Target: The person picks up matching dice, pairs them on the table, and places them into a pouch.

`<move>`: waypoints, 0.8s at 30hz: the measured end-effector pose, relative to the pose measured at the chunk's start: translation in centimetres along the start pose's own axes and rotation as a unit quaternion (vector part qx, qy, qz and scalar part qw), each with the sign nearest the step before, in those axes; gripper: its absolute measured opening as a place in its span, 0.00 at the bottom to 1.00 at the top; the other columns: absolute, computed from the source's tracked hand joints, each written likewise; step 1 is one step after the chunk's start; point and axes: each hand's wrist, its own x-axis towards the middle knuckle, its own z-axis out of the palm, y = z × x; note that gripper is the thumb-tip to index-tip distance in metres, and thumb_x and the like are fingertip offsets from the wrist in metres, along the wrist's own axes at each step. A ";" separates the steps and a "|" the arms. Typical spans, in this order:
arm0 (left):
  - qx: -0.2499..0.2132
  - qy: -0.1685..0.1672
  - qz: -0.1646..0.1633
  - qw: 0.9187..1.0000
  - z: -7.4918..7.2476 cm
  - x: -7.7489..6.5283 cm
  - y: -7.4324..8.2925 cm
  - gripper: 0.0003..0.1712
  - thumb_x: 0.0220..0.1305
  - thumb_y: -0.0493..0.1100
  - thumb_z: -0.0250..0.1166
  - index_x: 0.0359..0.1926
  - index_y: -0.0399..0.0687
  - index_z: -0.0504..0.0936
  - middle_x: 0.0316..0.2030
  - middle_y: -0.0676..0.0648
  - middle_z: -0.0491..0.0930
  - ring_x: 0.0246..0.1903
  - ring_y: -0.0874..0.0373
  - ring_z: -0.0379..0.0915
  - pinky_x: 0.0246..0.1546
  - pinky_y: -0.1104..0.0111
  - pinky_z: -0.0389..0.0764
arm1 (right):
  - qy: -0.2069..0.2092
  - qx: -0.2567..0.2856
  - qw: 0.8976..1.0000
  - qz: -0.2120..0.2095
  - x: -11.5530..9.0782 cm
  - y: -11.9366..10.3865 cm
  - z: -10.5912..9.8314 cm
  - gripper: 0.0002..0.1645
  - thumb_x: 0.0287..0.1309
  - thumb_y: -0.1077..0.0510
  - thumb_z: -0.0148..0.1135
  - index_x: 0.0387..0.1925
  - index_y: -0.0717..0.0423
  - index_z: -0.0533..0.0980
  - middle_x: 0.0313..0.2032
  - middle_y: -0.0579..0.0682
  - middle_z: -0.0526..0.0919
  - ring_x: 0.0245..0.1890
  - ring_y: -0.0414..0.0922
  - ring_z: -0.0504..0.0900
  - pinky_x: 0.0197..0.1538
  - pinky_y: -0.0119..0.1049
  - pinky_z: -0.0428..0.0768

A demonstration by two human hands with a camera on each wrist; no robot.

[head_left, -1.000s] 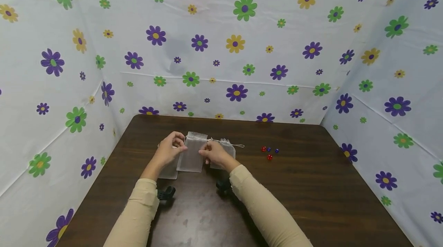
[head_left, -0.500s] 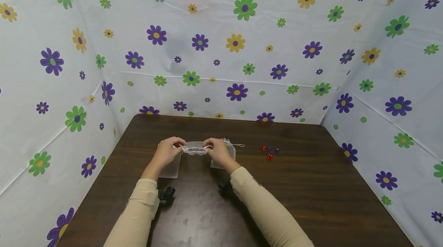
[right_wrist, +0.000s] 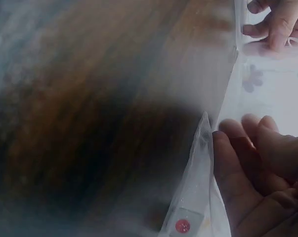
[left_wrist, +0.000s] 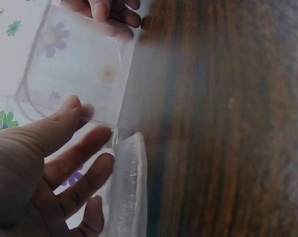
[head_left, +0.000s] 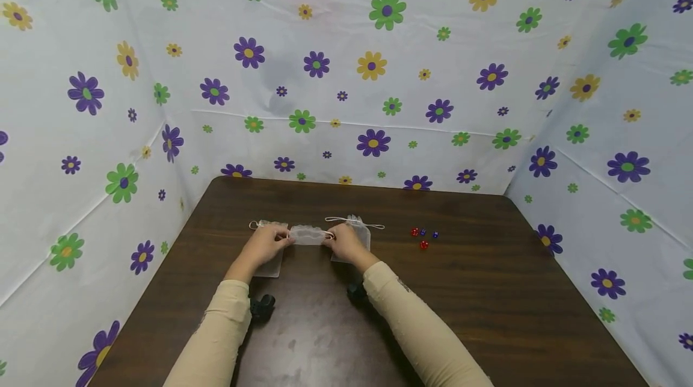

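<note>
A sheer white drawstring pouch (head_left: 307,235) stretches between the two hands, its body foreshortened in the head view. My left hand (head_left: 265,244) pinches its left end; in the left wrist view that hand (left_wrist: 55,163) has thumb and index finger at the pouch edge. At the other end my right hand (head_left: 344,242) pinches, with cord looped by its fingertips. A second pouch (head_left: 271,266) lies partly under my left hand. Beside my right hand lies a third pouch (head_left: 360,232), its cord (head_left: 373,227) trailing. In the right wrist view, a clear square with a red dot (right_wrist: 182,225) shows at this pouch.
Several small red and blue dice (head_left: 424,245) lie on the brown wooden table (head_left: 487,291), to the right of the pouches. A flower-print white cloth (head_left: 335,32) stands around the table's back and sides. Dark wrist mounts (head_left: 263,307) hang beneath the forearms.
The middle pouch, earlier seen broad and flat, now appears as a narrow band between the hands. Both hands have come to its ends and pinch it. The dice stay in place.
</note>
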 end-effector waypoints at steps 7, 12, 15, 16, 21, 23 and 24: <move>0.022 -0.010 -0.001 1.000 0.3 -0.1 -0.2 0.12 0.71 0.45 0.66 0.30 0.46 0.85 0.35 0.47 0.85 0.35 0.54 0.78 0.38 0.55 0.77 | -0.021 0.013 1.000 0.018 0.1 0.4 0.3 0.06 0.65 0.62 0.67 0.32 0.58 0.87 0.30 0.49 0.88 0.30 0.39 0.80 0.37 0.32 0.78; 0.029 -0.018 -0.009 0.999 0.4 0.1 -0.3 0.12 0.71 0.46 0.65 0.30 0.47 0.85 0.37 0.47 0.86 0.34 0.54 0.77 0.38 0.56 0.76 | -0.029 0.022 0.999 0.020 0.2 0.4 0.5 0.06 0.64 0.63 0.68 0.33 0.61 0.88 0.31 0.51 0.88 0.29 0.38 0.79 0.36 0.31 0.78; 0.036 -0.021 -0.012 0.999 0.4 0.1 -0.4 0.08 0.70 0.45 0.66 0.35 0.46 0.85 0.38 0.46 0.85 0.37 0.51 0.79 0.41 0.54 0.78 | -0.033 0.028 0.999 0.023 0.2 0.5 0.7 0.06 0.64 0.63 0.68 0.33 0.61 0.87 0.32 0.51 0.88 0.29 0.37 0.78 0.36 0.31 0.78; 0.033 -0.019 -0.015 0.999 0.3 0.1 -0.5 0.07 0.69 0.45 0.67 0.39 0.45 0.85 0.39 0.46 0.85 0.39 0.50 0.79 0.43 0.53 0.78 | -0.034 0.032 0.999 0.026 0.3 0.5 0.7 0.06 0.64 0.64 0.68 0.33 0.61 0.87 0.32 0.51 0.88 0.29 0.38 0.78 0.36 0.31 0.78; -0.020 0.005 -0.015 1.000 0.2 0.1 -0.3 0.24 0.65 0.42 0.72 0.58 0.43 0.74 0.54 0.39 0.78 0.48 0.44 0.79 0.47 0.49 0.79 | -0.033 0.053 0.997 0.045 0.3 0.5 0.6 0.06 0.64 0.64 0.67 0.35 0.62 0.88 0.35 0.52 0.89 0.35 0.42 0.83 0.40 0.33 0.80; -0.036 0.021 0.000 0.999 0.3 0.1 -0.1 0.29 0.64 0.41 0.73 0.62 0.45 0.70 0.58 0.38 0.75 0.49 0.44 0.79 0.46 0.49 0.80 | -0.030 0.056 0.997 0.048 0.2 0.6 0.5 0.05 0.64 0.64 0.68 0.34 0.62 0.88 0.36 0.52 0.89 0.36 0.42 0.83 0.41 0.33 0.80; -0.035 0.029 0.013 0.999 0.3 0.1 0.0 0.30 0.64 0.41 0.73 0.63 0.46 0.69 0.59 0.38 0.73 0.49 0.45 0.79 0.46 0.50 0.80 | -0.028 0.059 0.997 0.048 0.2 0.6 0.5 0.05 0.63 0.64 0.68 0.34 0.62 0.87 0.35 0.52 0.89 0.35 0.42 0.82 0.41 0.33 0.80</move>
